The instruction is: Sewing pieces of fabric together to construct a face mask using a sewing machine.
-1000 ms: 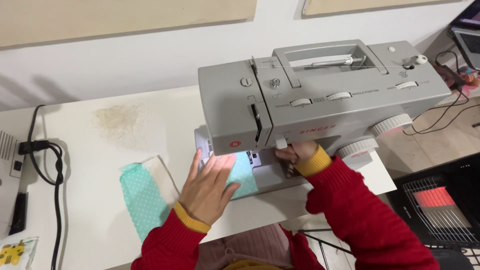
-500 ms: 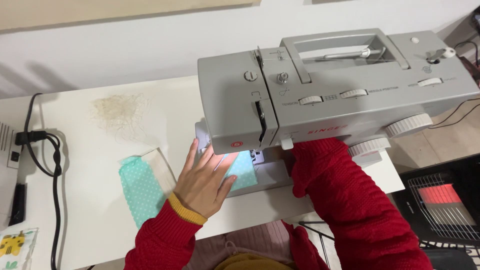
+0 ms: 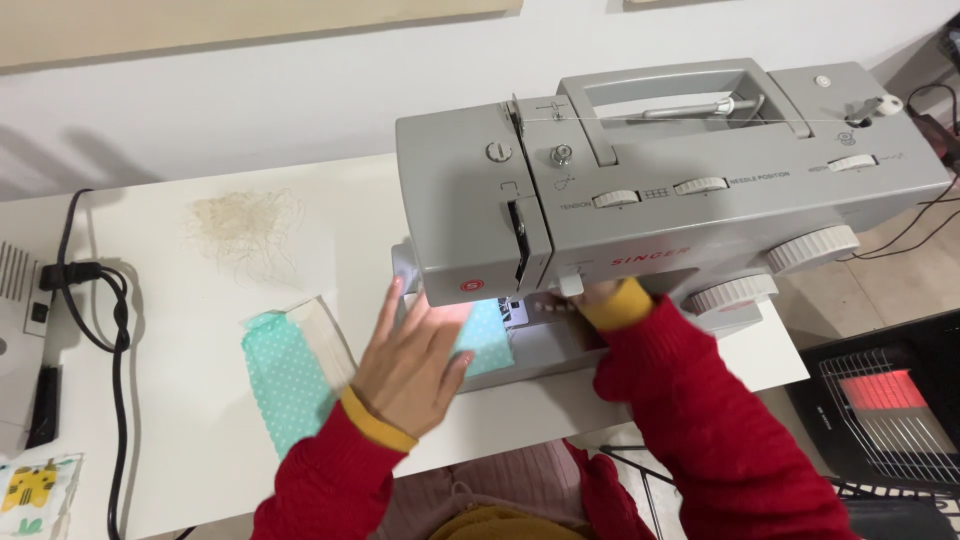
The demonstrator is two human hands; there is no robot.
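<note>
- Fabric (image 3: 285, 375), mint with white dots, lies on the white tabletop (image 3: 180, 300), running under the grey sewing machine (image 3: 650, 190).
- Left hand (image 3: 415, 360) presses it flat, fingers spread.
- Right hand (image 3: 600, 295) is tucked beneath the machine head; grip unclear.

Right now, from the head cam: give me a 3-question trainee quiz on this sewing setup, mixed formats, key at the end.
1. True or false: the left hand lies flat on the teal dotted fabric.
2. Where is the right hand? A) on the top handle B) under the sewing machine arm, by the needle area C) on the black cable
3. Fill in: the tangle of loose thread lies on the white ____.

Key: 1 true; 2 B; 3 table.
</note>
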